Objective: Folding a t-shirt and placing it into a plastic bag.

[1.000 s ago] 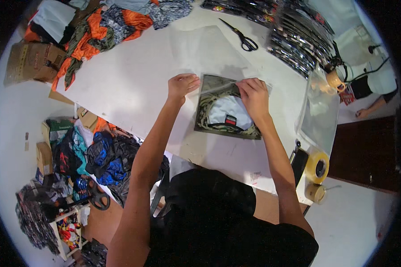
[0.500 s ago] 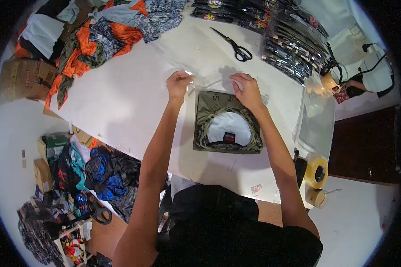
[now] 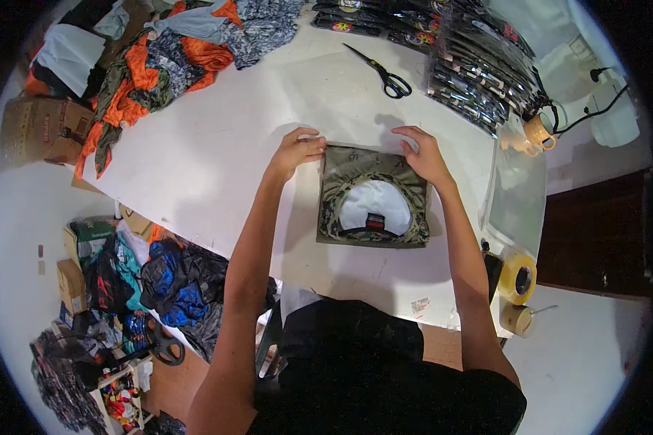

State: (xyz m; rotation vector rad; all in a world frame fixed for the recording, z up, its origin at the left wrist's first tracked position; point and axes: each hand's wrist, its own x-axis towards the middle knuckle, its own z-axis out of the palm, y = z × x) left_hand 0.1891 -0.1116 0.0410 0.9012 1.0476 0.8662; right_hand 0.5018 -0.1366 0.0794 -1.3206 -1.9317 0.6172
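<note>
Between the hands: one folded camouflage T-shirt (image 3: 372, 199) lies flat on the white table (image 3: 218, 152), collar and white inner lining facing up, apparently inside a clear bag, though the film is hard to make out.
Left hand: the left hand (image 3: 295, 151) pinches the far left corner of the packet, fingers curled down onto its edge.
Right hand: the right hand (image 3: 425, 154) presses on the far right corner, fingers spread flat; the two hands stand apart, one at each corner.
Doing it well: judging by the grip, both corners want even pressure, with the far edge kept straight and the garment square.
Beyond the right hand: one pair of black-handled scissors (image 3: 379, 71) lies open on the table, well apart.
Further right: a row of bagged dark garments (image 3: 479, 61), too overlapped to count, and a stack of clear bags (image 3: 519, 196).
Near the right elbow: two tape rolls (image 3: 519, 275), one yellow, one brown.
Beyond the left hand: a loose heap of orange and patterned clothes (image 3: 167, 51).
</note>
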